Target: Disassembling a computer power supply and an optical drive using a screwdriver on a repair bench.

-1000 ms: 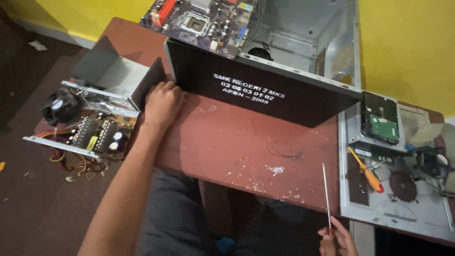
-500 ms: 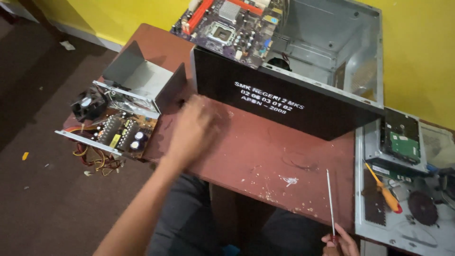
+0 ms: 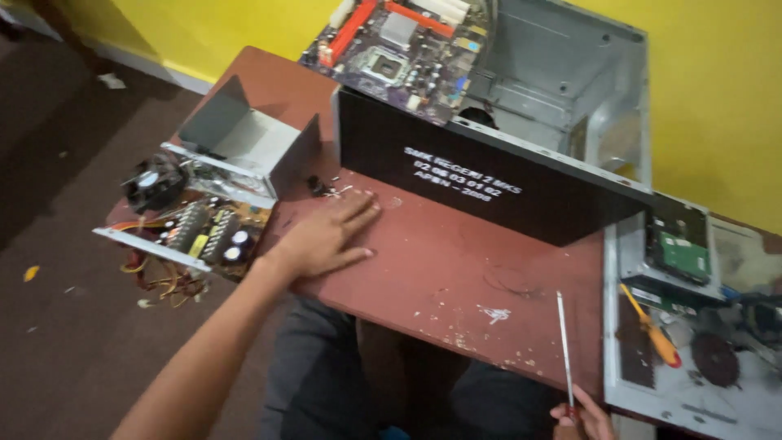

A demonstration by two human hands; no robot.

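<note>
The left hand (image 3: 326, 236) lies flat and open-fingered beside small screws (image 3: 326, 189) in front of the computer case (image 3: 489, 187), which a careless sweep could scatter, while the right hand (image 3: 582, 417) grips a screwdriver (image 3: 564, 346) pointing towards the case.

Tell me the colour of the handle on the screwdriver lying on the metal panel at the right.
Orange, on the screwdriver; only the head view shows it.
</note>
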